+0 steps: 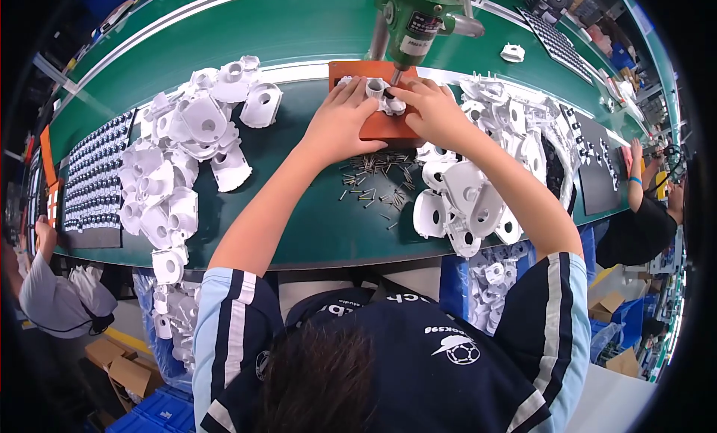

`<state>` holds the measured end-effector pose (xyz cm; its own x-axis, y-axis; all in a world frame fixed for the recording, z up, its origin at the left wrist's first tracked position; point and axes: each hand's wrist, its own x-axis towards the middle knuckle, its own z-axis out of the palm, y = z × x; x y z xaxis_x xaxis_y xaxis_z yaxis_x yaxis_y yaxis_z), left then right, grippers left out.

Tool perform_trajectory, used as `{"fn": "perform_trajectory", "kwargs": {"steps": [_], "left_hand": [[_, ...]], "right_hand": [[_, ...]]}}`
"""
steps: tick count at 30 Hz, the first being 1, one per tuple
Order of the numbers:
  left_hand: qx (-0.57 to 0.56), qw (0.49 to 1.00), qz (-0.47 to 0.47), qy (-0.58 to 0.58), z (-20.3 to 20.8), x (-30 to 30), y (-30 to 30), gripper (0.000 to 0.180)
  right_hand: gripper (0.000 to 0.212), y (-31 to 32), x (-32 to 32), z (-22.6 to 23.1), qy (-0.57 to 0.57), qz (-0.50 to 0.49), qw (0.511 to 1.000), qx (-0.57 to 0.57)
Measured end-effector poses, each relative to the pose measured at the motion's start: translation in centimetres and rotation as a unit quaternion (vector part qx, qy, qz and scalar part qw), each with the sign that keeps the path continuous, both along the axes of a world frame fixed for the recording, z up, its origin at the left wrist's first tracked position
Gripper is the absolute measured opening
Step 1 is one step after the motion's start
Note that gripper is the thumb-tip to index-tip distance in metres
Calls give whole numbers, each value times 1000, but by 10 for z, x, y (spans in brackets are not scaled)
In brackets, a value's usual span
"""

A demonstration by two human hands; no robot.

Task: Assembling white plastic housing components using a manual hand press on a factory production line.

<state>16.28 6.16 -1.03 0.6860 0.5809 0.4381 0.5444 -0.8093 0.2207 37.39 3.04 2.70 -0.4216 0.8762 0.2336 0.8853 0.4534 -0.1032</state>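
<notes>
A white plastic housing [376, 88] sits on an orange fixture block [390, 128], right under the tip of a green bench press [413, 39]. My left hand [345, 121] grips the housing's left side, fingers over its far edge and thumb stretched out near the block's front. From the other side my right hand [433, 108] holds the housing, its index finger beside the press tip. The fingertips of both hands are partly hidden. Just in front of the block lie many loose metal pins [379, 178].
Heaped white housings [202, 118] lie to the left and more white parts [478, 190] to the right. Trays of small dark parts [97, 181] stand at the left. Blue bins [454, 280] of parts sit below the table edge. Other people [644, 224] work at both sides.
</notes>
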Motion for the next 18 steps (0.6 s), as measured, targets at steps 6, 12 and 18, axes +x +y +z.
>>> {"fn": "perform_trajectory", "kwargs": {"steps": [6, 12, 18], "left_hand": [[-3, 1000, 3, -1, -3, -6, 1, 60], [-10, 999, -2, -32, 1, 1, 0, 56], [-29, 998, 48, 2, 5, -24, -8, 60]], "right_hand": [[71, 7, 20, 18, 85, -2, 965, -248], [37, 107, 126, 100, -45, -138, 981, -125], [33, 85, 73, 136, 642, -13, 754, -137]]}}
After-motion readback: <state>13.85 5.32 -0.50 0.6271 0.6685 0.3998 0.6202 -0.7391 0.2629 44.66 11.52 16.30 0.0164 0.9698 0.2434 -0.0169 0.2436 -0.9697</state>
